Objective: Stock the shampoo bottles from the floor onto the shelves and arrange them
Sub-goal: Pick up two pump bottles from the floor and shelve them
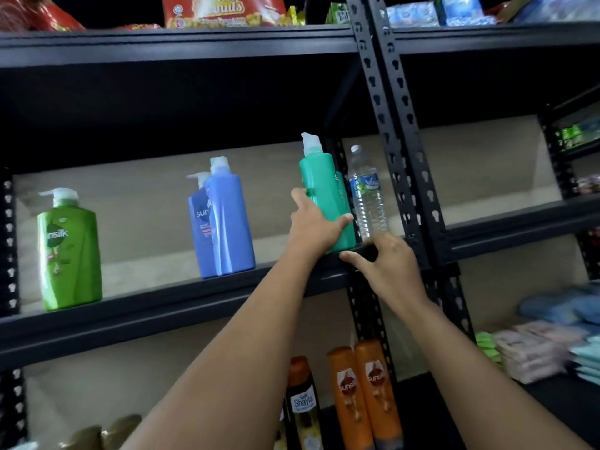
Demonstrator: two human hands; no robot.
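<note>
A: What sits nearest, low down?

B: Two tall orange plastic shampoo bottles (363, 394) stand side by side at the right end of the bottom shelf, with a dark bottle with an orange cap (303, 407) just to their left.

A: And the hands?

B: Both reach up to the black metal middle shelf (162, 306). The left hand (313, 225) grasps a teal plastic pump bottle (324, 196), fingers wrapped round its lower body, thumb across the front. That bottle stands upright at the shelf's front edge, near the right end. The right hand (386, 264) holds nothing, fingers loosely spread, fingertips by the shelf's front lip just under a clear plastic water bottle (368, 199).

A: Where is the water bottle?

B: Upright, just beside the teal one, against the right upright post (399, 141).

A: The rest of that shelf?

B: Two blue pump bottles (227, 222) touch each other around the middle; a green pump bottle (69, 251) stands near the left end.

A: Further up?

B: Red snack bags (224, 9) line the top shelf.
</note>
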